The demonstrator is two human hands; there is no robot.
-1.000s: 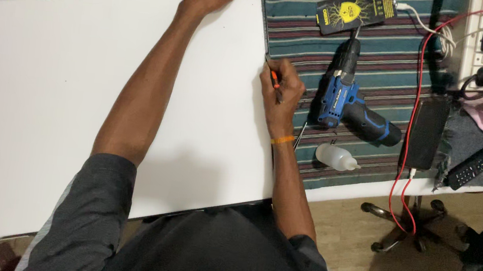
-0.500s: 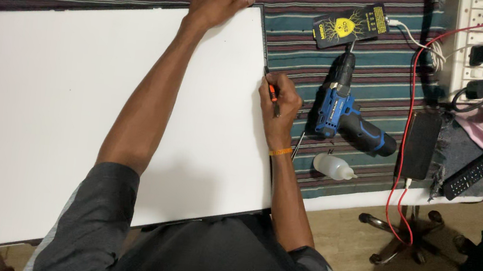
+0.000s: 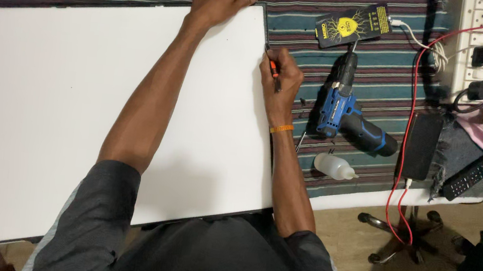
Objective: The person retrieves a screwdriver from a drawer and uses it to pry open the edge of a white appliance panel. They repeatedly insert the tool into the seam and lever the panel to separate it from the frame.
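Note:
A large white flat panel (image 3: 47, 103) with a thin dark rim lies on a striped cloth. My left hand (image 3: 216, 1) presses flat on the panel's far right corner. My right hand (image 3: 280, 80) is closed around a small screwdriver with an orange and black handle (image 3: 274, 73), its tip at the panel's right edge. An orange band circles my right wrist.
A blue and black cordless drill (image 3: 342, 113) lies right of the panel. Near it are a small white bottle (image 3: 334, 166), a black and yellow packet (image 3: 351, 26), a dark phone (image 3: 421, 145) on a red cable, a remote control (image 3: 469, 175), a power strip (image 3: 470, 40) and a chair base (image 3: 404, 236).
The view has shifted slightly; both hands stay at the same spots on the panel, with the right hand still working the screwdriver at the right edge.

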